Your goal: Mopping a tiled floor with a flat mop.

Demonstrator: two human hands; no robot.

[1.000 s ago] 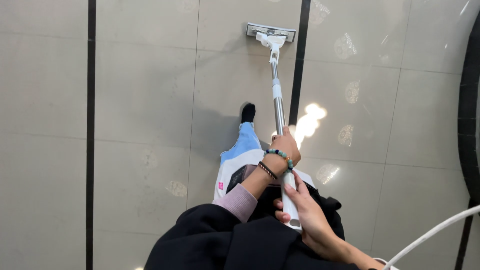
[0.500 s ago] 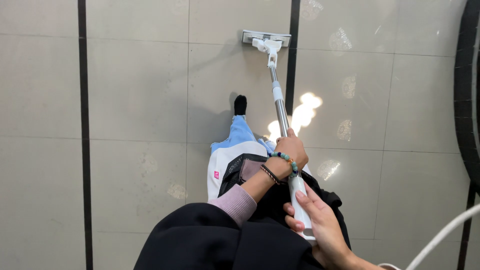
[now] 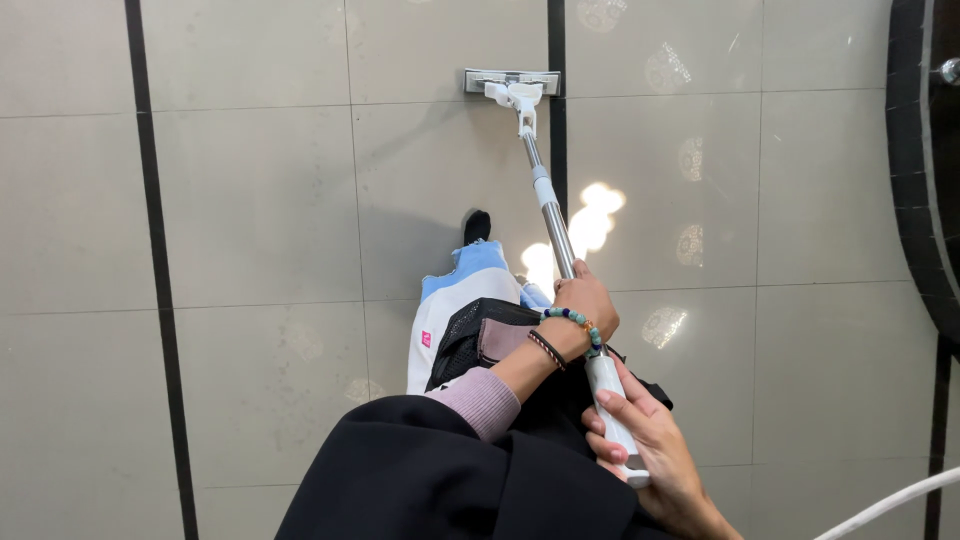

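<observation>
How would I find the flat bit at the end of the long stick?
Start at the grey tiled floor and find the dark grout line running up the middle. The mop head lies across it, at the far end of the pole. It is a pale, flat rectangle.

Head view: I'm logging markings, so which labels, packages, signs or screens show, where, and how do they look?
Small label: on the white garment panel left of the black mesh bag; roughly square, pink-red; markings too small to tell.
No packages, signs or screens show.
</observation>
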